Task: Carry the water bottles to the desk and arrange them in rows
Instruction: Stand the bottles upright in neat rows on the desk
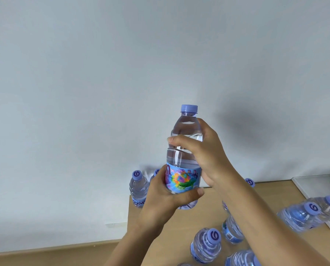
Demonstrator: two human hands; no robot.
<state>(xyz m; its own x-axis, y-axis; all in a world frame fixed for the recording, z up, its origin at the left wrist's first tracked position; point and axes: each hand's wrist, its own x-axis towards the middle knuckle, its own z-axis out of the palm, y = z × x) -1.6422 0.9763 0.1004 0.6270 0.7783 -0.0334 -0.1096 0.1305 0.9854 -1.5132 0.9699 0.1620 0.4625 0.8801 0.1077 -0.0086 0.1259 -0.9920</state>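
I hold one clear water bottle (184,150) with a purple cap and a colourful label upright in the air above the wooden desk (169,233). My left hand (168,192) grips its lower part, thumb across the label. My right hand (202,150) grips its upper body from the right. Several other bottles stand on the desk: one at the far left corner (138,189), one near the front (206,244), more at the right (302,215). Some are partly hidden behind my arms.
A white wall fills the background. A white tray-like object (311,187) lies at the desk's far right. The desk's left edge drops to a wooden floor (51,252), with a wall socket (115,225) low on the wall.
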